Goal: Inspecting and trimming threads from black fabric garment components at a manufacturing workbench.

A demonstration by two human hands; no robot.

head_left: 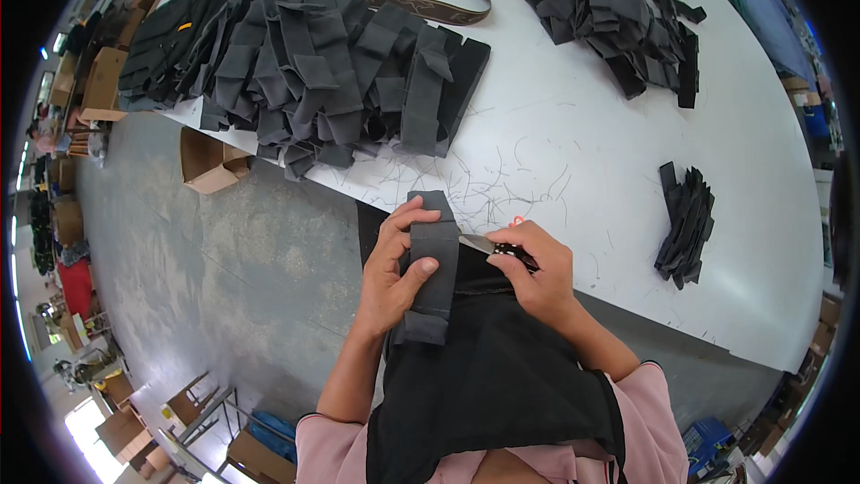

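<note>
My left hand [394, 273] is closed around a dark grey fabric strip [434, 260], thumb on its face and fingers at its left edge. The strip stands lengthwise in front of my apron, its lower end folded over. In my right hand [542, 269] is what looks like a pair of thread snips [479, 242], with a silver blade and a dark, light-dotted handle. The blade's tip is at the strip's right edge; whether it touches cannot be made out. A small red loop [517, 221] shows just beyond my right hand.
Loose thread ends [511, 170] lie scattered on the white table [573, 134]. A large heap of dark strips [313, 63] is at the far left, another pile [609, 18] at the far right, a small stack [686, 229] to the right. A cardboard box [213, 161] sits beyond the table's edge.
</note>
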